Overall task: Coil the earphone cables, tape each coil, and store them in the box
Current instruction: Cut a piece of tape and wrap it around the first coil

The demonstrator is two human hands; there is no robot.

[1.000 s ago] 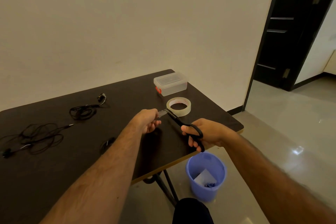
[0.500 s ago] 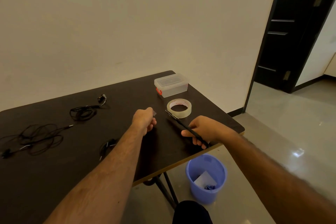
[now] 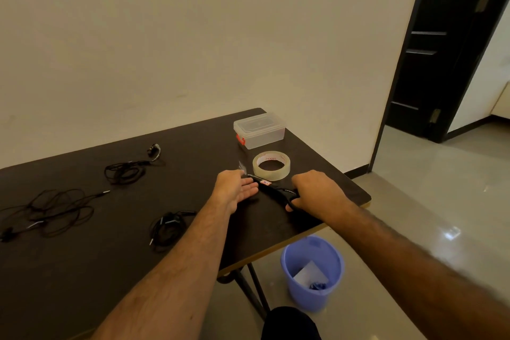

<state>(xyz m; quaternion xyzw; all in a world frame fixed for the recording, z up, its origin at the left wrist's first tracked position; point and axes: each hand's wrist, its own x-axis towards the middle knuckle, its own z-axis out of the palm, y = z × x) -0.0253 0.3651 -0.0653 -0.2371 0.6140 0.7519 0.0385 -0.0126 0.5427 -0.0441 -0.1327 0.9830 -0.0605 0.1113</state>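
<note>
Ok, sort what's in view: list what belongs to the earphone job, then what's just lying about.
For the job:
- three earphone cables
- tape roll
- cut tape piece at the left hand
- scissors under the right hand
- lidded plastic box

Lying about:
- blue bin on the floor
- dark door

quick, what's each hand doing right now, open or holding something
Left hand: fingers straight, but a small piece of tape seems pinched at its far side.
Right hand: gripping the scissors handles on the table.
</note>
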